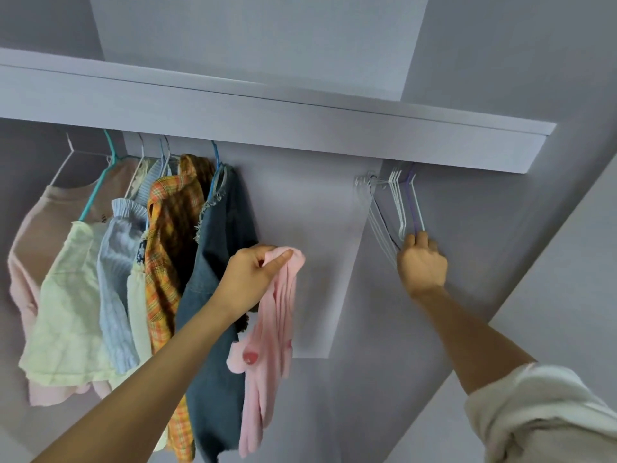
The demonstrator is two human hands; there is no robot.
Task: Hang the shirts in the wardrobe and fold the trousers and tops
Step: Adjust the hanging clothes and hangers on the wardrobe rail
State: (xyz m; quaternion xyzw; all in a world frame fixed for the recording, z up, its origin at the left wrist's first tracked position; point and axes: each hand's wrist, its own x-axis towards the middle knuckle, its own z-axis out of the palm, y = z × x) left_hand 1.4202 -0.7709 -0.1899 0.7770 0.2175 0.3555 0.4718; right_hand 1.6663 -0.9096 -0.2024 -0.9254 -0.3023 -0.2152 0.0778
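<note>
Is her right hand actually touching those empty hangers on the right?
Touching. The head view shows the right hand with its fingers curled round the lower ends of the empty hangers.

Soft pink cloth garment (pixel 270 329), frayed denim (pixel 217 295), thin coated wire hangers (pixel 400 202), matt smooth wardrobe panels (pixel 300 135)

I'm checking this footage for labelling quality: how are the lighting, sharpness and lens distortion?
Head view: light is soft and even, no glare; wide-angle lens bends and tilts the wardrobe shelf. The pink garment in the left hand looks slightly soft. The thin empty hangers that the right hand grips are faint against the pale wall.
</note>
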